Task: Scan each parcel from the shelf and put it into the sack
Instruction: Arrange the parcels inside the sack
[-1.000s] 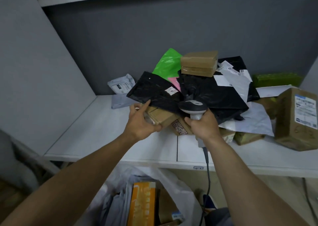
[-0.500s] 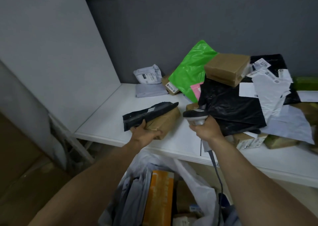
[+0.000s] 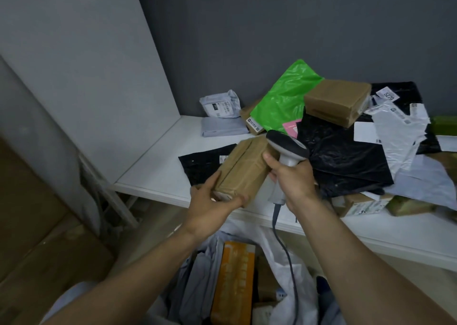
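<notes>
One brown taped parcel (image 3: 243,170) is held over the front of the white shelf (image 3: 158,176), the left hand (image 3: 212,206) gripping its near end while the right hand (image 3: 291,178) wraps the handle of the single scanner (image 3: 286,146), its fingertips touching the parcel's side. Behind lie one flat black bag (image 3: 202,162), one green bag (image 3: 284,99), one brown box (image 3: 338,102) topping the pile, and two grey mailers (image 3: 220,104) at the back left. Below, one white sack (image 3: 294,282) holds one orange box (image 3: 232,280), grey bags and partly hidden cartons.

White tag (image 3: 388,94) on black bag (image 3: 408,94) reads 3270, other labels illegible
</notes>
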